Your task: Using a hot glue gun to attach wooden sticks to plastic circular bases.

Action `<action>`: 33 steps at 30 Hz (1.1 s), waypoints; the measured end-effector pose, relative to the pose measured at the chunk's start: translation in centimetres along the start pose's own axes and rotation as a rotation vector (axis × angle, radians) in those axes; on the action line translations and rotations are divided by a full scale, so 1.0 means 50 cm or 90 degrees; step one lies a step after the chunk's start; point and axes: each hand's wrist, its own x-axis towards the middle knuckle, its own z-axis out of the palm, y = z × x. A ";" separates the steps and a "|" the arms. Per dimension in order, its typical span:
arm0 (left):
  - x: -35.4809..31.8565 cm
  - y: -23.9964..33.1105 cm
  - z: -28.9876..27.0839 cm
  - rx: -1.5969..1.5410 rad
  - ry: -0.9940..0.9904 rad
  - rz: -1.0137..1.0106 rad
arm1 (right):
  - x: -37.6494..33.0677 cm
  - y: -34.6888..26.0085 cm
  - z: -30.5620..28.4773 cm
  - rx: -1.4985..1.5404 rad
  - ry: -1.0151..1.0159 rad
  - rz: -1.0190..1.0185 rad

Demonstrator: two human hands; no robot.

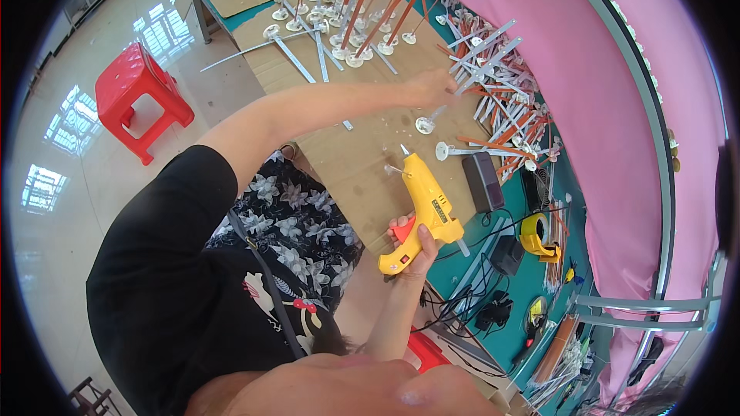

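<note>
My right hand (422, 253) is wrapped round the handle of a yellow hot glue gun (432, 200), fingers at its red trigger. Its nozzle points away from me, over the cardboard, with a clear glue stick poking from its back. My left hand (435, 88) reaches across to the edge of a heap of grey and orange strips (505, 92). Its fingers are closed at the ends of grey strips and seem to grip one; the fingertips are partly hidden. Just below that hand, a white round disc (424, 125) with a short grey strip lies on the cardboard sheet (347, 169).
Several orange and grey sticks stand upright on white discs (354, 60) at the far side. Right of the glue gun are a dark box (482, 182), a yellow tape dispenser (538, 237) and tangled black cables (455, 300). Pink cloth (586, 92) borders the right. A red stool (142, 96) stands left.
</note>
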 end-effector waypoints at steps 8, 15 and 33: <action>-0.123 0.052 -0.080 0.026 0.053 0.091 | -0.012 -0.006 0.022 -0.215 0.071 -0.111; -0.172 0.013 -0.081 0.037 0.052 0.036 | -0.021 -0.014 0.051 -0.342 0.071 -0.104; -0.195 0.019 -0.082 -0.003 0.062 0.038 | 0.003 0.003 0.095 -0.421 0.121 -0.080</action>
